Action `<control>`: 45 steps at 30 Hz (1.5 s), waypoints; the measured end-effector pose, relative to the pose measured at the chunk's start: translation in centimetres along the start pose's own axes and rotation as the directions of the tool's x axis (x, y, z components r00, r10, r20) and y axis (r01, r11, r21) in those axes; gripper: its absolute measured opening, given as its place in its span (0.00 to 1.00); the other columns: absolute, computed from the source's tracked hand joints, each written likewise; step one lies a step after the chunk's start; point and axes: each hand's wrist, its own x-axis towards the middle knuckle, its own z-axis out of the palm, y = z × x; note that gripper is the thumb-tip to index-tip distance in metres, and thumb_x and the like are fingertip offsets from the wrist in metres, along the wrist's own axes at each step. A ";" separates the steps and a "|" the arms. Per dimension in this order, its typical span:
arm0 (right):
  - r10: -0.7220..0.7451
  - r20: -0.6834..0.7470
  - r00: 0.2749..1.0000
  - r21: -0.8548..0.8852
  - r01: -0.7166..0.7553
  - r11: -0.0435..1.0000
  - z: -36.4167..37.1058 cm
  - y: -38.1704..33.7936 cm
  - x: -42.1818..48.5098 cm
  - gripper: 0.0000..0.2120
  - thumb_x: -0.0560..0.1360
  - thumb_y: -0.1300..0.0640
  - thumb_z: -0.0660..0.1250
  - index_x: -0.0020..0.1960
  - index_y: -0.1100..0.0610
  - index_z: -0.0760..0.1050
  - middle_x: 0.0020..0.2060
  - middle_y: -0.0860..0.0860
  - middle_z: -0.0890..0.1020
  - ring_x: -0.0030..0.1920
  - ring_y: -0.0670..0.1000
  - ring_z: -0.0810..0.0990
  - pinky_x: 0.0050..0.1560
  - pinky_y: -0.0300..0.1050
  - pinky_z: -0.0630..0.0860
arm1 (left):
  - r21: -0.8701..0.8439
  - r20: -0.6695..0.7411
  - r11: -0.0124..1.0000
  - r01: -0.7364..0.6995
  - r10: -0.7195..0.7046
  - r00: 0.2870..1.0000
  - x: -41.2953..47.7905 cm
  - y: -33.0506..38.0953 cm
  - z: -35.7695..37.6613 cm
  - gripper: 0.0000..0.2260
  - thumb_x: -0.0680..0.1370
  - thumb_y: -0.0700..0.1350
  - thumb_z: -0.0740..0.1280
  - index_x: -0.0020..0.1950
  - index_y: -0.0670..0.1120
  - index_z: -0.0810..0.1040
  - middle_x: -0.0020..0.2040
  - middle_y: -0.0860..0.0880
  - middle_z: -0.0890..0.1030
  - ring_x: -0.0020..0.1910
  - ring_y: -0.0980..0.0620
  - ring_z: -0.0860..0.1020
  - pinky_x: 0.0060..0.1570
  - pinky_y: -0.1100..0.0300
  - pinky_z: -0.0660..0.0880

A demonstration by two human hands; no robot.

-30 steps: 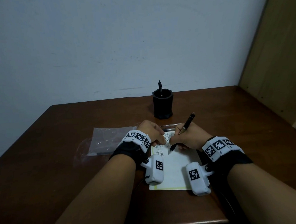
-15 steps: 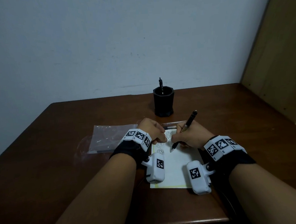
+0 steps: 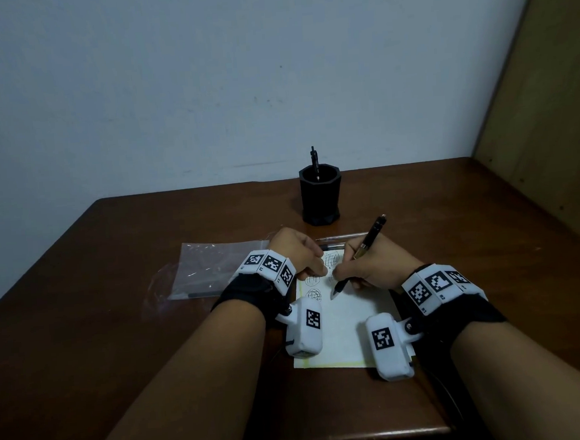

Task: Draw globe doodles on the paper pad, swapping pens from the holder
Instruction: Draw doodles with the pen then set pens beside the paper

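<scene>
Beyond both hands the holder [image 3: 320, 197] stands with a spare pen [image 3: 314, 161] upright in it. Only loose pens [image 3: 341, 237] lie flat in between, and the held pen [image 3: 369, 240] slants up from the right hand [image 3: 370, 265]. Left of the left hand [image 3: 296, 253] a plastic bag [image 3: 213, 270] lies flat — right of the right hand is open table [image 3: 471, 227].

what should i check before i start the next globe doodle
1. Pen gripped in the right hand: ok.
2. Pen tip touching the paper pad: cannot tell, it is at or just above the sheet.
3. Left hand resting on the pad's top-left corner to steady it: ok.
4. Blank paper free below the globe doodles: ok.
5. Spare pen standing in the holder for the swap: ok.
</scene>
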 end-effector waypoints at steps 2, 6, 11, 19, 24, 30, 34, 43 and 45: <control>-0.001 -0.024 1.000 0.002 0.001 1.000 -0.2 0.2 0.2 0.14 0.66 0.68 0.73 0.28 0.60 0.71 0.21 0.52 0.74 0.20 0.48 0.73 0.25 0.36 0.69 | -0.006 0.001 1.000 -0.004 0.004 1.000 0.1 -0.1 0.0 0.13 0.64 0.35 0.79 0.45 0.41 0.83 0.41 0.40 0.86 0.28 0.51 0.77 0.29 0.62 0.74; -0.019 -0.040 0.999 0.017 0.020 1.000 -0.6 0.5 0.2 0.15 0.67 0.70 0.71 0.27 0.60 0.69 0.20 0.53 0.71 0.21 0.49 0.71 0.24 0.36 0.68 | -0.035 0.017 0.999 -0.005 0.005 1.000 0.3 -0.3 -0.1 0.13 0.64 0.35 0.79 0.46 0.41 0.82 0.42 0.41 0.86 0.30 0.51 0.79 0.36 0.60 0.77; 0.040 -0.015 0.999 0.245 -0.035 0.969 -1.0 0.7 0.1 0.16 0.67 0.68 0.73 0.28 0.58 0.69 0.22 0.57 0.73 0.19 0.50 0.68 0.26 0.38 0.74 | -0.071 0.029 0.997 0.004 -0.002 1.000 0.0 -0.6 -0.2 0.11 0.65 0.34 0.78 0.44 0.40 0.81 0.40 0.39 0.85 0.31 0.48 0.79 0.38 0.57 0.78; 0.203 0.111 0.973 0.681 -0.224 0.698 -2.0 -0.1 0.0 0.12 0.72 0.50 0.73 0.40 0.59 0.78 0.29 0.57 0.78 0.22 0.50 0.68 0.40 0.53 0.81 | -0.291 0.043 0.954 -0.075 0.092 0.995 -0.6 0.1 0.4 0.12 0.78 0.45 0.67 0.46 0.36 0.79 0.32 0.44 0.81 0.25 0.50 0.74 0.25 0.62 0.68; 0.215 0.148 0.965 0.793 -0.246 0.558 -2.2 -0.6 0.1 0.15 0.75 0.46 0.67 0.46 0.60 0.79 0.32 0.58 0.82 0.22 0.50 0.71 0.38 0.48 0.81 | -0.434 0.078 0.900 -0.049 0.092 0.993 -0.8 0.4 0.6 0.17 0.79 0.50 0.66 0.44 0.35 0.78 0.33 0.42 0.81 0.25 0.49 0.75 0.23 0.62 0.69; 0.207 0.148 0.967 0.870 -0.227 0.438 -2.3 0.1 0.3 0.23 0.74 0.39 0.65 0.50 0.60 0.80 0.36 0.59 0.84 0.25 0.51 0.76 0.39 0.49 0.82 | -0.599 0.013 0.798 -0.063 0.088 0.996 -1.0 -0.2 1.0 0.16 0.79 0.48 0.66 0.36 0.39 0.74 0.27 0.44 0.76 0.21 0.50 0.72 0.22 0.62 0.66; 0.213 0.127 0.969 0.936 -0.188 0.298 -2.3 1.4 0.8 0.34 0.73 0.31 0.58 0.53 0.61 0.79 0.36 0.59 0.84 0.25 0.53 0.77 0.38 0.50 0.81 | -0.644 -0.033 0.763 -0.064 0.056 0.998 -1.0 -0.8 1.2 0.16 0.79 0.49 0.66 0.36 0.40 0.74 0.28 0.44 0.75 0.21 0.50 0.72 0.26 0.61 0.66; 0.263 0.116 0.958 0.941 -0.190 0.280 -1.4 3.5 1.6 0.34 0.77 0.33 0.50 0.51 0.60 0.80 0.37 0.58 0.85 0.28 0.55 0.79 0.41 0.53 0.81 | -0.678 -0.069 0.733 -0.059 0.016 0.997 -0.8 -1.6 1.8 0.16 0.79 0.48 0.66 0.35 0.39 0.74 0.28 0.43 0.75 0.21 0.51 0.72 0.24 0.61 0.69; 0.262 0.123 0.957 0.937 -0.199 0.288 -1.4 3.5 1.6 0.33 0.77 0.33 0.50 0.48 0.59 0.82 0.37 0.58 0.85 0.28 0.55 0.80 0.40 0.53 0.81 | -0.679 -0.070 0.732 -0.058 0.013 0.997 -0.8 -1.6 1.8 0.16 0.79 0.47 0.66 0.35 0.39 0.74 0.28 0.43 0.75 0.21 0.50 0.72 0.24 0.61 0.69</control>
